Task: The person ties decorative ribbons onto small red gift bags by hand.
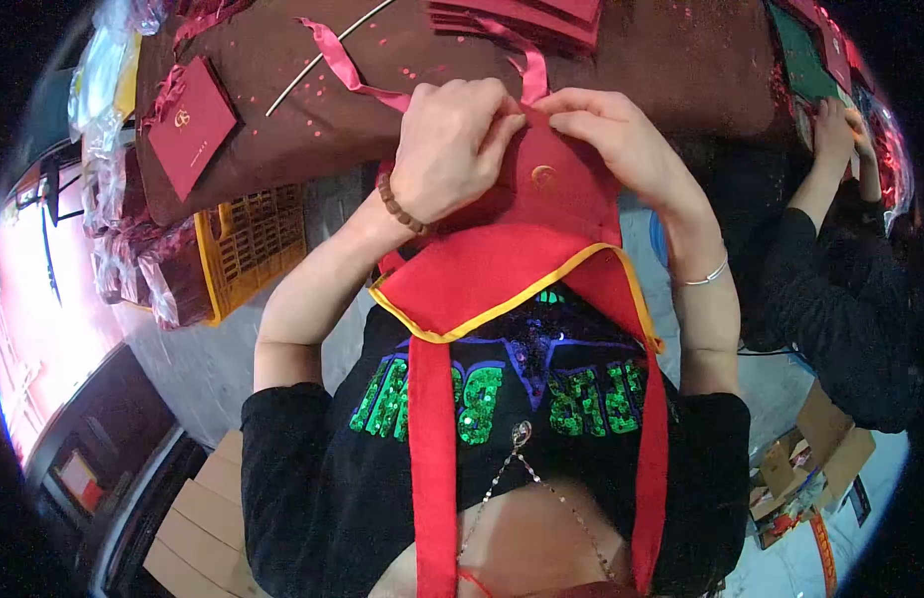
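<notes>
A dark red paper gift bag point(571, 189) with a gold logo lies in front of me at the table's edge, against my red apron point(482, 284) with yellow trim. My left hand point(457, 149) is closed in a pinch at the bag's far edge, on a pink ribbon point(344, 72) whose tail runs out to the left. Close beside it, my right hand point(621, 140) pinches at the same edge, where another ribbon length point(533, 78) stretches away over the table. The fingertips partly hide the ribbon between them.
On the brown-covered table point(661, 70) are a thin metal rod point(327, 58), a finished-looking red bag point(191, 125) with a bow, and stacked red bags point(522, 22). A yellow crate point(253, 244) stands lower left. At right, a co-worker's hand point(832, 130) works; cardboard boxes point(815, 448) sit below.
</notes>
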Motion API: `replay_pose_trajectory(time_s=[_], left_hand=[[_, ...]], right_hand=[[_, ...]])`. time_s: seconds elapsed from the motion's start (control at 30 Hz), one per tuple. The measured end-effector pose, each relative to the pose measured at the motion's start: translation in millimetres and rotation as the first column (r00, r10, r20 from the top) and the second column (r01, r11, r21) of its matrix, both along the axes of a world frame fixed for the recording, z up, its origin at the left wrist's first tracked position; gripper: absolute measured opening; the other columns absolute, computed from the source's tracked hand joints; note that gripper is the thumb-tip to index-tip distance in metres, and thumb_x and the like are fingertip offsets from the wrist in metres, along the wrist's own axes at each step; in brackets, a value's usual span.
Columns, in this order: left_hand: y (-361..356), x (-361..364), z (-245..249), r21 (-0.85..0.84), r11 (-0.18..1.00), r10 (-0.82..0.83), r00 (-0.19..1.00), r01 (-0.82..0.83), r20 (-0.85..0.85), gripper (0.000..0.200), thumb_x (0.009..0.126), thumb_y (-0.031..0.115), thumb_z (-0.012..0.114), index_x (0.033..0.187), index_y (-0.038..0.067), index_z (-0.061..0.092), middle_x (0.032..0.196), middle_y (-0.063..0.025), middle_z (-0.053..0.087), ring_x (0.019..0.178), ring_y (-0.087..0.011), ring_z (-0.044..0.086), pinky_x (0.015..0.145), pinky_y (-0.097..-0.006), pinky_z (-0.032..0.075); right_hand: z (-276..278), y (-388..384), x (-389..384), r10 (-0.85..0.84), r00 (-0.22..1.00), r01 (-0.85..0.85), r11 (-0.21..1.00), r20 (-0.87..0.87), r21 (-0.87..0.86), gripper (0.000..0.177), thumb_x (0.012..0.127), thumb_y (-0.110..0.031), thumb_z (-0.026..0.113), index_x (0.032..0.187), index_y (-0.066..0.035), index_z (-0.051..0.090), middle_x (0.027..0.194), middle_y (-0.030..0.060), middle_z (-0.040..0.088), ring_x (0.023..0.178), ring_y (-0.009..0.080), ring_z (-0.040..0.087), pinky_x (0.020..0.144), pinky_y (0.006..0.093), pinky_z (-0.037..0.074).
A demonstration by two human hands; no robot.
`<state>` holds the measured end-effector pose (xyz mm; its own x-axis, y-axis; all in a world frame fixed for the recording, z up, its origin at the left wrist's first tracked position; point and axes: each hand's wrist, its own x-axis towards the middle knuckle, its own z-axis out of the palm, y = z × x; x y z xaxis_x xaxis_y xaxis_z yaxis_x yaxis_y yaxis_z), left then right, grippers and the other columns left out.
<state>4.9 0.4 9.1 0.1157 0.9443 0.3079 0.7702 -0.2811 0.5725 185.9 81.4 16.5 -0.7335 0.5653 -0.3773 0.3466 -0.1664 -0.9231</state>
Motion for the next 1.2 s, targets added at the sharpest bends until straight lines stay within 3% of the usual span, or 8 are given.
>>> replay_pose_trajectory(time_s=[0.1,0.53,0.63,0.7,0.83,0.93,1.0,1.2], left_hand=[[-2,3,-2,0.065,0.998,0.014,0.999,-0.012,-0.042,0.011,0.078,0.017,0.063,0.081,0.008,0.058,0.073,-0.0090,0.058,0.072,-0.0289,0.056,0.064,-0.0375,0.039],[-8,9,-2,0.305,0.952,0.111,0.957,-0.025,-0.267,0.014,0.067,0.014,0.059,0.076,0.010,0.049,0.070,-0.0052,0.051,0.070,-0.0232,0.050,0.066,-0.0372,0.034],[-7,6,-3,0.276,0.960,0.108,0.978,-0.056,-0.177,0.013,0.069,0.013,0.060,0.075,0.010,0.049,0.070,-0.0057,0.051,0.070,-0.0230,0.050,0.066,-0.0366,0.034],[-7,5,-3,0.141,0.987,0.081,0.996,-0.074,-0.045,0.014,0.071,0.014,0.062,0.075,0.010,0.049,0.069,-0.0065,0.050,0.070,-0.0236,0.051,0.066,-0.0361,0.034],[-7,2,-11,0.237,0.970,0.057,0.998,-0.058,0.012,0.011,0.074,0.013,0.064,0.080,0.010,0.055,0.072,-0.0064,0.054,0.072,-0.0253,0.052,0.065,-0.0371,0.035],[-10,-1,-13,0.205,0.979,-0.002,0.995,-0.019,0.102,0.013,0.074,0.010,0.066,0.086,0.010,0.060,0.076,-0.0061,0.057,0.074,-0.0257,0.053,0.067,-0.0368,0.037],[-11,-4,-15,0.184,0.983,-0.009,0.986,-0.022,0.166,0.012,0.075,0.010,0.066,0.086,0.010,0.061,0.075,-0.0065,0.057,0.074,-0.0255,0.054,0.065,-0.0363,0.038],[-11,-11,-5,0.070,0.994,0.081,0.995,-0.084,0.052,0.011,0.077,0.011,0.066,0.086,0.006,0.063,0.079,-0.0102,0.060,0.074,-0.0278,0.057,0.067,-0.0350,0.044]], right_hand=[[2,-1,0,0.047,0.998,-0.051,0.992,0.040,0.117,0.028,0.086,-0.011,0.050,0.108,0.003,0.058,0.096,0.0012,0.061,0.089,0.0071,0.053,0.081,0.0211,0.042],[0,-11,-4,-0.040,0.997,0.037,0.998,-0.068,-0.041,0.026,0.086,-0.006,0.057,0.110,0.002,0.056,0.094,0.0000,0.060,0.085,0.0047,0.053,0.076,0.0198,0.043],[-2,-10,-6,-0.041,0.998,0.040,0.999,-0.039,-0.037,0.024,0.086,-0.007,0.057,0.108,0.001,0.057,0.094,-0.0003,0.060,0.085,0.0044,0.053,0.076,0.0198,0.044],[-1,-10,-7,-0.052,0.999,0.051,0.997,-0.014,-0.063,0.022,0.085,-0.007,0.058,0.106,0.001,0.059,0.094,-0.0006,0.060,0.084,0.0040,0.053,0.075,0.0198,0.044],[2,-12,-10,-0.057,0.998,0.056,0.998,-0.040,-0.032,0.023,0.085,-0.008,0.059,0.106,0.001,0.059,0.093,-0.0006,0.061,0.084,0.0040,0.053,0.075,0.0197,0.044],[1,-9,-7,0.005,0.998,-0.014,0.990,0.057,0.141,0.026,0.085,-0.008,0.058,0.109,0.002,0.058,0.091,0.0000,0.061,0.082,0.0043,0.053,0.072,0.0194,0.044],[0,-9,-4,-0.022,0.999,0.018,0.994,0.034,0.111,0.027,0.085,-0.008,0.058,0.109,0.003,0.057,0.091,0.0003,0.061,0.082,0.0046,0.053,0.072,0.0194,0.044],[-4,-10,-5,-0.007,1.000,0.008,0.995,-0.008,0.095,0.029,0.084,-0.007,0.057,0.111,0.004,0.056,0.094,0.0026,0.061,0.085,0.0064,0.055,0.075,0.0206,0.045]])
